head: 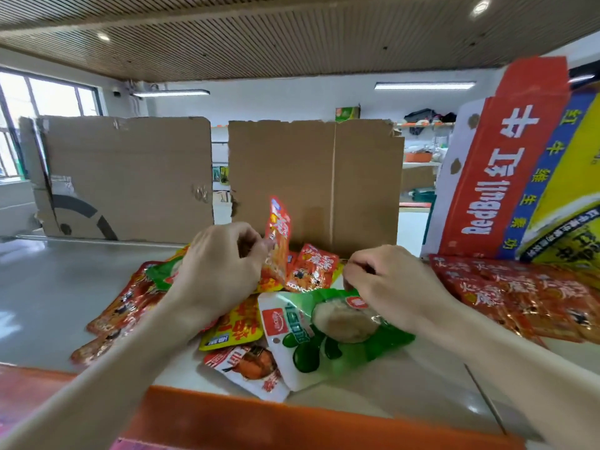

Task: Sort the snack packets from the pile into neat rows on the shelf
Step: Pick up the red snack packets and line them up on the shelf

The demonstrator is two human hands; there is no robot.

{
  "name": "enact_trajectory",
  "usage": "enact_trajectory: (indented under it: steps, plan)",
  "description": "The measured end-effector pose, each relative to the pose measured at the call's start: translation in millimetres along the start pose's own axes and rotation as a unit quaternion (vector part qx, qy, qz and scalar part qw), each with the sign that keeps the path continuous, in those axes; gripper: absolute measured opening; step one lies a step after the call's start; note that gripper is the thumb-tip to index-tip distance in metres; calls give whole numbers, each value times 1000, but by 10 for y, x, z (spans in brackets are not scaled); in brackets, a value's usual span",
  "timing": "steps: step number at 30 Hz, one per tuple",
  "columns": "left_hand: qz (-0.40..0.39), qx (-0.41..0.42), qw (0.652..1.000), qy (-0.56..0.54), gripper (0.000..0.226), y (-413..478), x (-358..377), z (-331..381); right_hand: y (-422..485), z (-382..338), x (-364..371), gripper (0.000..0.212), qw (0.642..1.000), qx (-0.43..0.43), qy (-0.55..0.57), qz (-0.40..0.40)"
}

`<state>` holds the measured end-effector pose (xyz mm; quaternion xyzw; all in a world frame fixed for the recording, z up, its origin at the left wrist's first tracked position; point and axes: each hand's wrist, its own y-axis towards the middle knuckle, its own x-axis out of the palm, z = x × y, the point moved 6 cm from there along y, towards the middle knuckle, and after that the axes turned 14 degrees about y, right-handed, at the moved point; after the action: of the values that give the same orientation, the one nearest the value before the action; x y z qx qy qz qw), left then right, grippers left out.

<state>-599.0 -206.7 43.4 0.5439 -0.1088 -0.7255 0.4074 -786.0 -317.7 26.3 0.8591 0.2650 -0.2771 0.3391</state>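
An orange-red packet (pixel 278 232) stands upright, pinched at its lower edge between the thumb and curled fingertips of the left hand (pixel 220 267), just above the pile (pixel 311 267) of snack packets. The right hand (pixel 393 284), fingers curled down, pinches the upper edge of a green packet (pixel 328 339) that lies flat under and in front of it. Between the two hands sit red packets of the pile. Below the left wrist lie a yellow packet (pixel 233 326) and a white packet (pixel 250 368), and more red ones spread out to that hand's left. To the right of the right hand a row of red packets (pixel 513 297) lies overlapping on the shelf (pixel 65 287). Beyond both hands two cardboard panels (pixel 318 177) stand upright, and past the right hand a Red Bull carton (pixel 506 164) leans. An orange strip (pixel 259 420) edges the shelf under the forearms.
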Motion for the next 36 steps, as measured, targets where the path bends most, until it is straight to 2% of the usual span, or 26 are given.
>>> enact_trajectory:
  steps: [3,7,9,10,12,14,19,22,25,27,30,36]
  plan:
    - [51,59,994,-80,21,-63,-141,217,-7,-22,-39,46,999,9,33,1]
    - [45,96,979,-174,19,-177,-209,449,-24,-56,-43,58,997,14,77,-20]
    - [26,104,971,-212,19,-221,-202,529,-41,-91,-21,61,987,12,153,-48]
    - [14,107,967,-230,19,-239,-189,560,-51,-120,-23,61,975,10,215,-60]
    - [-4,104,961,-255,18,-263,-163,590,-86,-200,-85,46,942,-10,332,-55]
    - [-20,99,957,-273,17,-285,-139,608,-119,-282,-168,36,929,-42,366,-36]
    - [-29,88,957,-275,18,-302,-127,607,-150,-333,-252,33,936,-87,340,-8]
    - [-39,69,947,-312,31,-279,-190,643,-176,-382,-323,32,941,-109,319,-11]
    - [-15,80,930,-357,37,-202,-341,793,-195,-416,-384,28,941,-118,317,-31]
    - [6,95,923,-373,31,-148,-414,945,-219,-447,-448,23,942,-131,309,-35]
    - [39,110,923,-366,26,-131,-433,1168,-280,-386,-570,21,943,-115,309,-42]
    - [3,98,915,-391,28,-191,-164,1531,-513,-135,-941,25,962,-99,251,-28]
